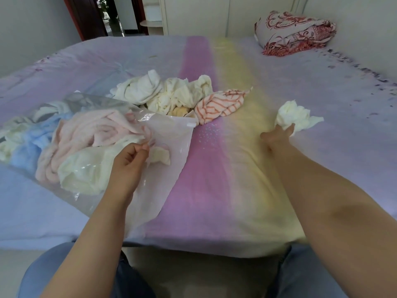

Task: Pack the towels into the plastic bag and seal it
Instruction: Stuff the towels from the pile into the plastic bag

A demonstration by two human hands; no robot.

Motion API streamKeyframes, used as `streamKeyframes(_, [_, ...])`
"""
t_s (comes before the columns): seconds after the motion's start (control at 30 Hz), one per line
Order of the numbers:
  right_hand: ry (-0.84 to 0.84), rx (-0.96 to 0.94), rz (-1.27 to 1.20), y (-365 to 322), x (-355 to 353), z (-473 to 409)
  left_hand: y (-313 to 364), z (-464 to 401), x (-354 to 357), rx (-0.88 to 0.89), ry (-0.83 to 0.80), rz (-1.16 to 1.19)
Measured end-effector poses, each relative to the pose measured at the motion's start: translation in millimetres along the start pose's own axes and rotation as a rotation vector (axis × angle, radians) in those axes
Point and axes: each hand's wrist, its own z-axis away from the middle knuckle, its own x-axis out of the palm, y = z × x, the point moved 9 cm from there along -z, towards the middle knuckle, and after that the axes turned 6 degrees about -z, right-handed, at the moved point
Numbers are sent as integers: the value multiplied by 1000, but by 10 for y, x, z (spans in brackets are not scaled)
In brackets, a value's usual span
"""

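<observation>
I find the packing step partly done. The plastic bag (167, 151) lies at centre left of the frame on the bed sheet (214, 190), already holding a pink towel (86, 134), a blue towel (28, 145) and a cream towel (86, 175). The left hand (129, 162), at lower centre left, pinches the upper film of the bag at its mouth and lifts it, so the opening faces right.

The right hand (279, 134), at centre right, reaches out to a loose white towel (296, 117). Its fingertips touch the cloth's near edge and appear to be curling onto it; I cannot tell whether a firm hold is made.

A pile of white towels (163, 93) and a striped towel (221, 104) sit unpacked just above the bag mouth at centre frame. A folded patterned quilt (294, 33) rests at upper right, apart from the work.

My judgement: the next move calls for gathering the white towel and carrying it left into the held-open mouth. Sealing is some way off while the pile stays outside.
</observation>
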Motion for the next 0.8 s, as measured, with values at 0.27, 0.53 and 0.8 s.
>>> streamKeyframes(0.27, [110,-343,-204,-412,187,647,-141,30,-135,-52,47,95])
streamKeyframes(0.53, [-242,-451,-817,-1021,412,2003,-109,64,-427,-31,19,200])
streamKeyframes(0.8, [-544,-699,-706,-1452,933,3131,27,169,-685,-37,-3,406])
